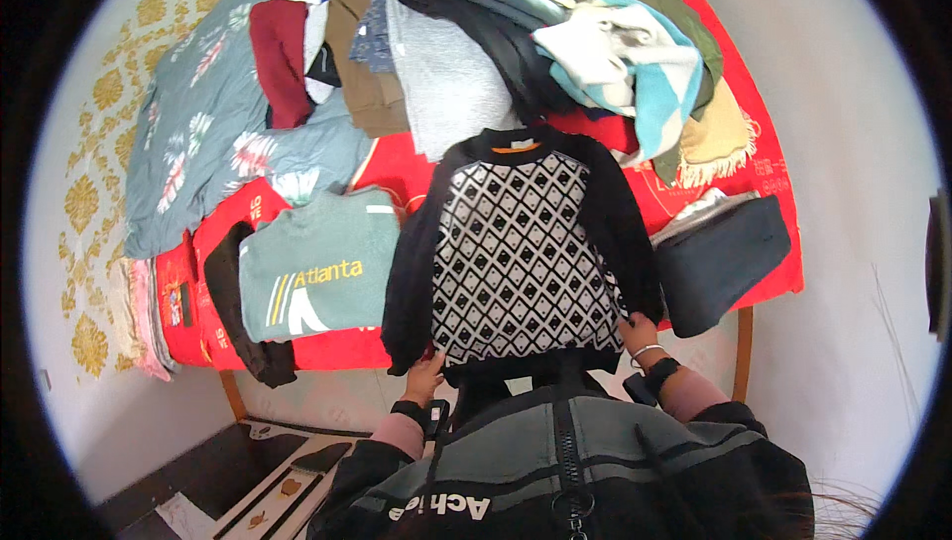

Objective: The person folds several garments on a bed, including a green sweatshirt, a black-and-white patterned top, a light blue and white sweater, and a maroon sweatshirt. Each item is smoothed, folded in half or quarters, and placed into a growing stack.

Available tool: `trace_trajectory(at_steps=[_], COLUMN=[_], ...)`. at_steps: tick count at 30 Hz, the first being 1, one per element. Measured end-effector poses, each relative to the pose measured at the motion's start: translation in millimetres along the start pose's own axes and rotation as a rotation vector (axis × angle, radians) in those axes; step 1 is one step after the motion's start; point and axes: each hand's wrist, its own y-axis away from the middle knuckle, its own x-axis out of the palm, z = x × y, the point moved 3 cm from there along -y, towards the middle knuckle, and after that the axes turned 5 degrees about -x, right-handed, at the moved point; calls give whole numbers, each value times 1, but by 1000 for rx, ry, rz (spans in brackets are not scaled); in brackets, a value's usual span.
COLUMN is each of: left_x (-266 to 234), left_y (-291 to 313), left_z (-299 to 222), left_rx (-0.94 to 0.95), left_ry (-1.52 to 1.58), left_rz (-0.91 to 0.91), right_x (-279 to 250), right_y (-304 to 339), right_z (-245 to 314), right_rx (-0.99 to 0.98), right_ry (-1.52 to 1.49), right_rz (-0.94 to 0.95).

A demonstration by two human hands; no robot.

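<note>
A black sweater (524, 252) with a black-and-white diamond front lies spread out, its collar away from me and its hem at the bed's near edge. At the hem's left corner, my left hand (424, 378) is closed on the knit. My right hand (640, 334) pinches the hem's right corner, a bracelet on its wrist. Both sleeves hang down along the sweater's sides. To the left lies a folded grey-green sweater (319, 267) with yellow and white stripes. On the right is a folded dark grey garment (726, 262).
The bed has a red cover (407, 165). A heap of clothes (446, 74) lies across its far side, with a white-and-teal knit (630, 64) at the right. A grey floral quilt (198, 133) covers the far left. Dark brown clothing (226, 252) hangs over the near left edge.
</note>
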Motion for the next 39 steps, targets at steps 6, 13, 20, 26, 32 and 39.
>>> trace_trajectory(at_steps=[6,13,20,26,32,39], left_x=[-23,-36,55,128,182,158], left_y=[12,29,59,27,3,-44], left_z=[4,-23,-147,-256,-256,-232], left_rx=[-77,-197,442,295,229,522], left_ry=[616,524,-60,67,-176,-192], left_rz=[28,110,275,130,143,-37], right_x=[-54,-51,-62,-55,-38,-78], right_y=[-16,-32,-108,-193,-231,-171], right_z=[35,48,90,132,129,145], right_rx=[-204,-93,-57,396,454,213], right_ry=[-57,47,-460,-943,-994,-1212], right_rz=[-326,-270,-274,-44,190,154])
